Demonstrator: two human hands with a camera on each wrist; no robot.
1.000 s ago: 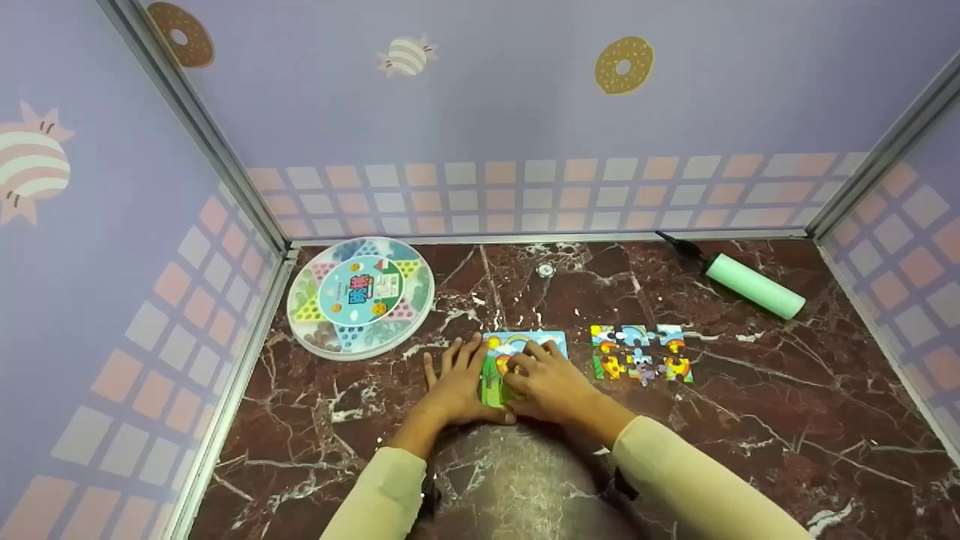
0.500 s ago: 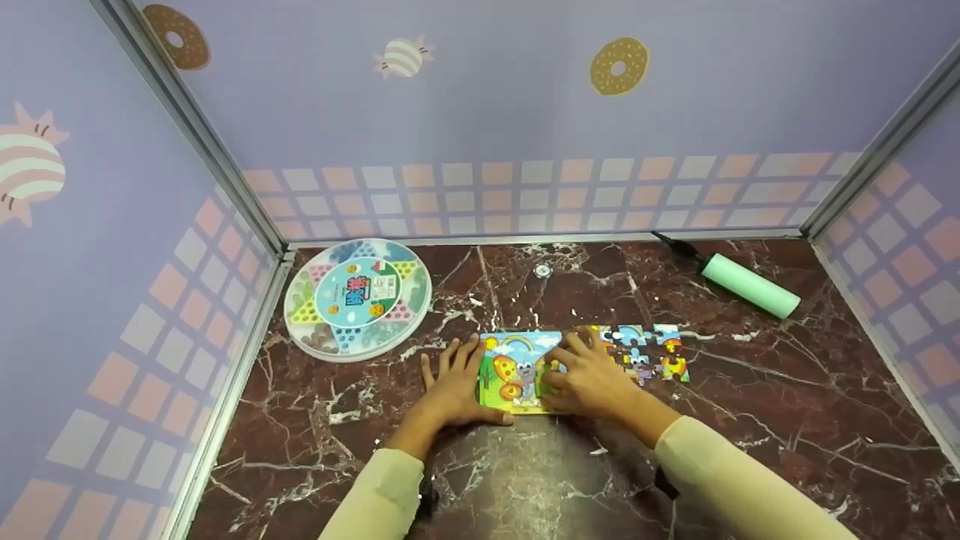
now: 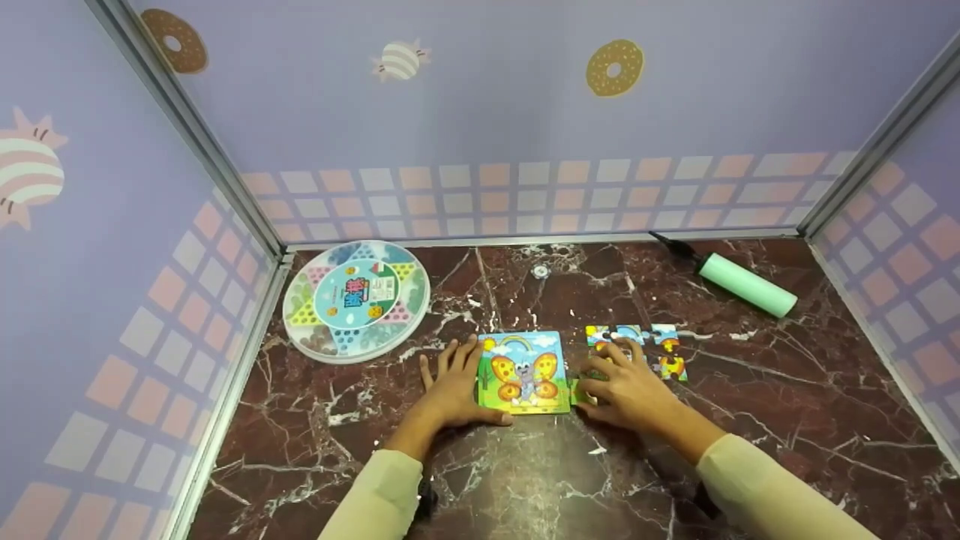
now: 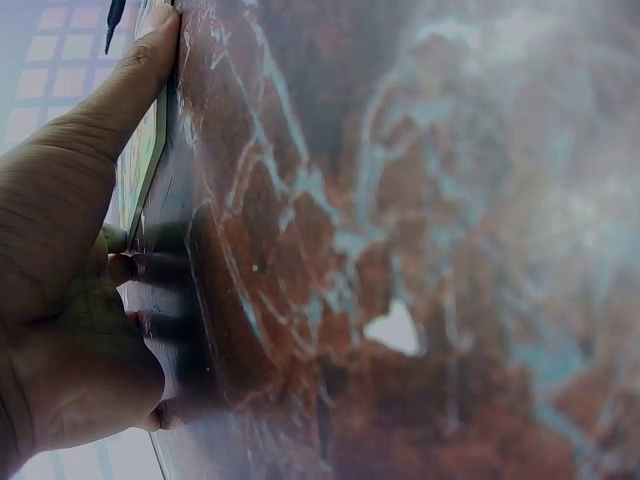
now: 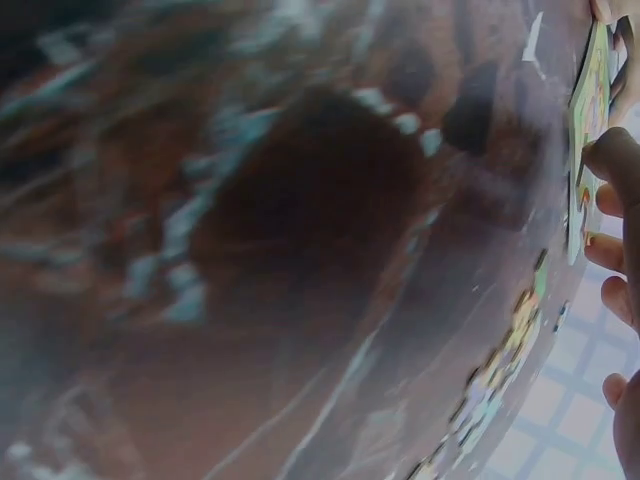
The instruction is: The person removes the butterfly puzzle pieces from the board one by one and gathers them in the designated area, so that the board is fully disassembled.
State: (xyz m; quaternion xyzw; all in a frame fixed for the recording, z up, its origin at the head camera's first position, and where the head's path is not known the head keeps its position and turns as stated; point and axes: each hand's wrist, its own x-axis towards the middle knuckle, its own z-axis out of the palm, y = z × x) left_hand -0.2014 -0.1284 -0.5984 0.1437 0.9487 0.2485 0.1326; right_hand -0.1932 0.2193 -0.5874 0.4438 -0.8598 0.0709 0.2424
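A square puzzle board (image 3: 523,373) with a butterfly and rainbow picture lies flat on the dark marbled table. My left hand (image 3: 454,394) steadies it, straight fingers along its left side and the thumb (image 4: 135,75) at its front edge. Just right of the board, my right hand (image 3: 626,386) pinches a green puzzle piece (image 3: 576,391) between thumb and fingertips. Loose puzzle pieces (image 3: 665,335) lie in rows beyond and beside the right hand, which covers some of them. In the right wrist view the fingers (image 5: 605,250) are near the board's edge (image 5: 575,190).
A round Chinese checkers box (image 3: 358,301) stands at the back left. A mint-green hand pump (image 3: 750,285) with a black nozzle lies at the back right. A small round disc (image 3: 540,271) is near the back wall (image 3: 517,199). Patterned walls enclose three sides.
My right hand has moved right, off the board, carrying the green puzzle piece and uncovering the butterfly picture. It now covers some loose pieces. The left hand has stayed at the board's left side.
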